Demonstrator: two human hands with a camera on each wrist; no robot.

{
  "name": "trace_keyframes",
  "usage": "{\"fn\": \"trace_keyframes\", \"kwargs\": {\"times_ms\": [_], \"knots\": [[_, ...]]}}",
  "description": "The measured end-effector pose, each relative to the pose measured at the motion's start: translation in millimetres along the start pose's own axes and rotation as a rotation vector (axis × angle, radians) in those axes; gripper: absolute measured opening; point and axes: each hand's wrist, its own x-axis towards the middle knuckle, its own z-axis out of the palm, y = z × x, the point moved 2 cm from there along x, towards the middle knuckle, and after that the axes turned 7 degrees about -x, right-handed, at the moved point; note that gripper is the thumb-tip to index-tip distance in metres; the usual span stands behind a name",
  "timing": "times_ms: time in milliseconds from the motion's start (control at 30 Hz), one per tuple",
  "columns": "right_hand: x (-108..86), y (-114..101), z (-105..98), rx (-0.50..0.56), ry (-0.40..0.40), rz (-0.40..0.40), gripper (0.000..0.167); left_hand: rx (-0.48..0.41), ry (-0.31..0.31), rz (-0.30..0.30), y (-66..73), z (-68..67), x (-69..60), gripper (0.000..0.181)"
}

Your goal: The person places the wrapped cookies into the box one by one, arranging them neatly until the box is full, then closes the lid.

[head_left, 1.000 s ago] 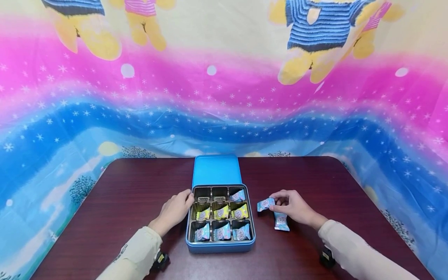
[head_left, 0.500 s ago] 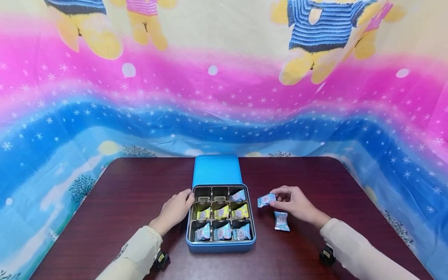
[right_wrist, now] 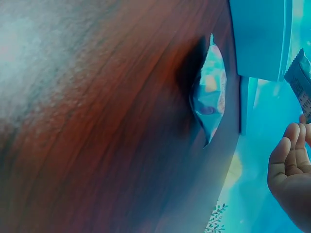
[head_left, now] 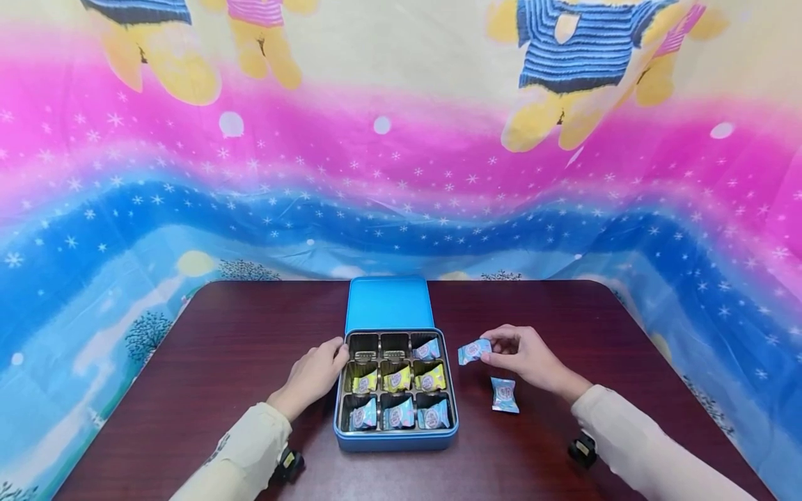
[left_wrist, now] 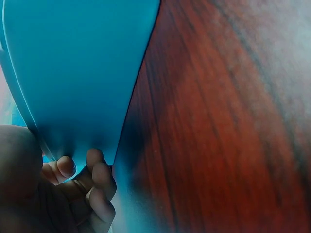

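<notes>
A blue tin (head_left: 396,441) with a nine-compartment tray stands at the middle of the table. Blue-wrapped candies lie in the three front compartments and the back right one, yellow-wrapped candies in the middle row; the back left and back middle compartments hold none. My left hand (head_left: 311,378) rests at the tin's left side, fingers touching its wall, as the left wrist view also shows. Right of the tin, my right hand (head_left: 529,359) pinches a blue candy (head_left: 474,351) by its end, above the table. Another blue candy (head_left: 504,394) lies on the table below that hand.
The tin's blue lid (head_left: 388,303) lies directly behind it on the dark red wooden table (head_left: 263,313). A patterned cloth (head_left: 401,167) hangs behind the table and along both sides.
My right hand has moved slightly back, lifting the pinched candy away from the one on the table, which is now fully in view. My left hand has stayed at the tin.
</notes>
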Motion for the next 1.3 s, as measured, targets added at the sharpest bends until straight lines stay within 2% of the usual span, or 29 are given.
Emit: {"fn": "trace_keyframes", "kwargs": {"times_ms": [467,1000,1300], "knots": [[6.0,-9,3,0.033,0.002,-0.006,0.029,0.003,0.000,-0.006,-0.4,0.6,-0.3,0.025],[23.5,-23,16,0.064,-0.028,-0.050,0.029,-0.003,0.000,-0.004,-0.8,-0.2,-0.1,0.024],[32.5,-29,23,0.059,-0.022,-0.046,0.029,-0.003,-0.004,0.001,-0.9,0.4,0.7,0.024]]}}
